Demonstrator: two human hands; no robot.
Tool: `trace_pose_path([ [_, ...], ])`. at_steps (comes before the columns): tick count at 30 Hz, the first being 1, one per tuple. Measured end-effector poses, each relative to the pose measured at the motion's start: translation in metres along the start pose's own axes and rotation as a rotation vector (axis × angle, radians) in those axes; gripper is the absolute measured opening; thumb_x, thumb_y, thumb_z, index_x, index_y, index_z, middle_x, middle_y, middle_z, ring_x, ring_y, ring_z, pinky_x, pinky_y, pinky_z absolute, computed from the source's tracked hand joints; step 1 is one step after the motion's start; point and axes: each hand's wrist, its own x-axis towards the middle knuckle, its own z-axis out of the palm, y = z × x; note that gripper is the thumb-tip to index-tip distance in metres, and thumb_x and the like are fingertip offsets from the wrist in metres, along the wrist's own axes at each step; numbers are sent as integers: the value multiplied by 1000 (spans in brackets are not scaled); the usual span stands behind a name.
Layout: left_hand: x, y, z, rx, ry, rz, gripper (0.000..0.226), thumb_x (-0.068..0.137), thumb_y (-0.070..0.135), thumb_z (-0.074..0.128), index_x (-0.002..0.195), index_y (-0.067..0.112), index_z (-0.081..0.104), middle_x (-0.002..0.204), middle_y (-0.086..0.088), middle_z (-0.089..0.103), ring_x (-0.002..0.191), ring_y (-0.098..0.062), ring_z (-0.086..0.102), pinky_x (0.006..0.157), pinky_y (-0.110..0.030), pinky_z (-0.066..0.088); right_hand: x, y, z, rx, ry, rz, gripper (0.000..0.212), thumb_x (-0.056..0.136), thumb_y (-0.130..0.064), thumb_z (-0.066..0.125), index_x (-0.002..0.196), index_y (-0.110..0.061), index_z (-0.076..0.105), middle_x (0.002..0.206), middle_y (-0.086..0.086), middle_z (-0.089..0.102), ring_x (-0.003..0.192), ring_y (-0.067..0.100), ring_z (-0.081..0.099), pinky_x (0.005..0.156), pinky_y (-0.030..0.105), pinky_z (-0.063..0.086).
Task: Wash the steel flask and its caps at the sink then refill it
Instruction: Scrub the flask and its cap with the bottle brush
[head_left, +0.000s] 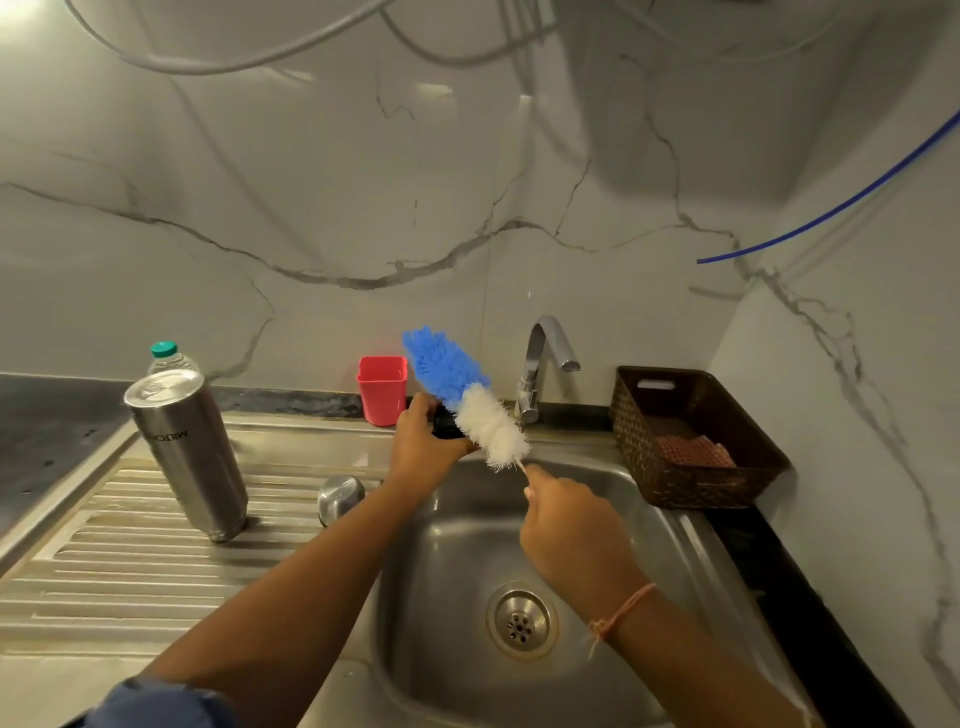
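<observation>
Steel flask (189, 452) is rigid, likely slick: grasp it mid-body; your left fingers (415, 410) clasp a dark cap (444, 427), right fingers (537, 475) pinch the brush (467, 400).

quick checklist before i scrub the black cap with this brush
1. Brush handle gripped by right hand: ok.
2. Black cap held in left hand: ok, though mostly hidden.
3. Water running from tap: not ok, no stream visible.
4. Soap on brush: cannot tell.
5. Steel flask standing steady on drainboard: ok.
6. Steel cap resting on drainboard: ok.
</observation>
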Motion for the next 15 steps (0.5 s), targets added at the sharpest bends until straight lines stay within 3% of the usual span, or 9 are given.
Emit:
trace_pose_path([
  [3,-4,0,2,-18,2,1,57,65,5,81,109,14,46,106,-6,56,95,-17,57,74,-16,45,9,7,-3,46,-2,30,32,98,-21,34,124,-17,52,100,7,64,89,23,61,70,31,44],
  [7,-4,11,2,-72,-17,-65,60,70,0,75,115,16,38,107,-4,53,95,-18,57,75,-19,46,23,20,-9,134,-29,39,22,98,-23,37,98,-16,58,75,-1,54,72,17,50,57,27,32],
  [10,0,15,-1,-124,-69,-157,63,71,1,76,121,12,40,113,-8,55,102,-21,58,87,-31,49,19,24,-7,228,18,-26,21,98,-26,40,99,-22,60,73,-5,53,72,16,51,52,19,30],
  [13,-5,22,-4,-522,-152,-345,47,78,-9,65,118,7,44,112,-11,56,103,-25,60,90,-36,54,22,32,-4,330,1,0,24,98,-25,44,109,-18,64,83,0,64,72,11,53,58,22,36],
  [15,-9,23,-8,-804,-194,-458,27,87,-10,52,109,5,52,106,-11,60,97,-23,61,86,-30,54,21,40,0,531,-43,52,22,97,-19,48,109,-19,67,63,-11,60,56,3,50,50,14,34],
])
